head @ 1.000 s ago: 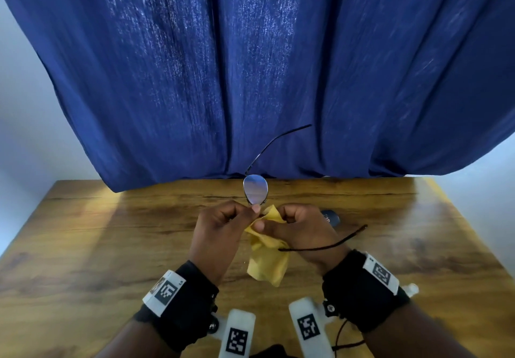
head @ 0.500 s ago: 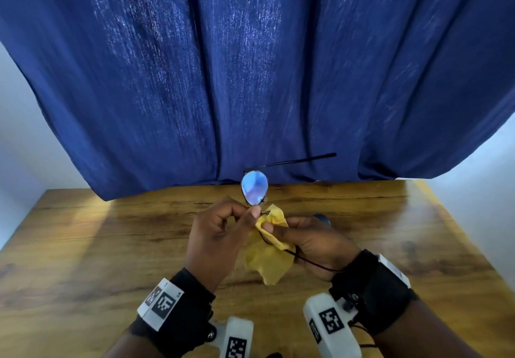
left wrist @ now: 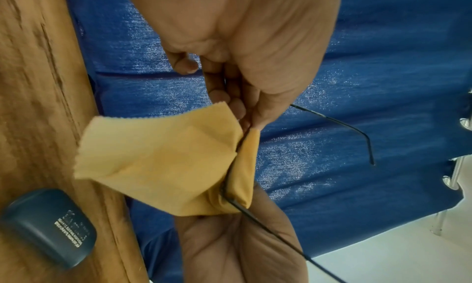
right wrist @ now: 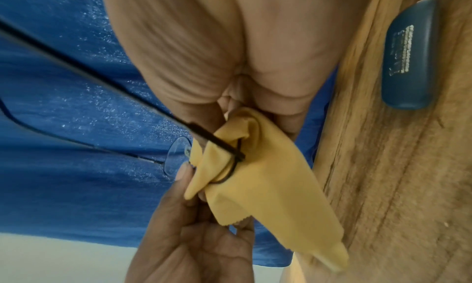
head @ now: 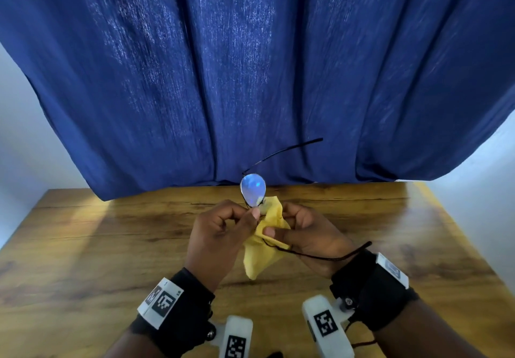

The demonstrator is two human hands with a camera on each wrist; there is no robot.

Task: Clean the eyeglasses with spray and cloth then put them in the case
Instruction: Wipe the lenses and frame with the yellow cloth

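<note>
Since earlier: upper temple arm tilted up toward 2 o'clock.
Head: left hand (head: 220, 235) pinches eyeglasses (head: 253, 190); right hand (head: 309, 235) pinches yellow cloth (head: 263, 257) over hidden lens.
Left wrist: case (left wrist: 48, 227) at 8 o'clock, cut off.
Right wrist: case at 2 o'clock on table (right wrist: 395, 166).

bare table (head: 111, 246) around, case (left wrist: 48, 227) beside, curtain (head: 250, 78) behind

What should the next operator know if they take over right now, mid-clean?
Left hand pinches the eyeglasses near the bridge, held above the table.
Right hand holds the yellow cloth wrapped around one lens; the other lens is bare.
The case lies shut on the table, beyond the hands. No spray bottle is in view.
Done: wiping is under way.
Left: finish both lenses, fold the temples, open the case, put the eyeglasses in.
</note>
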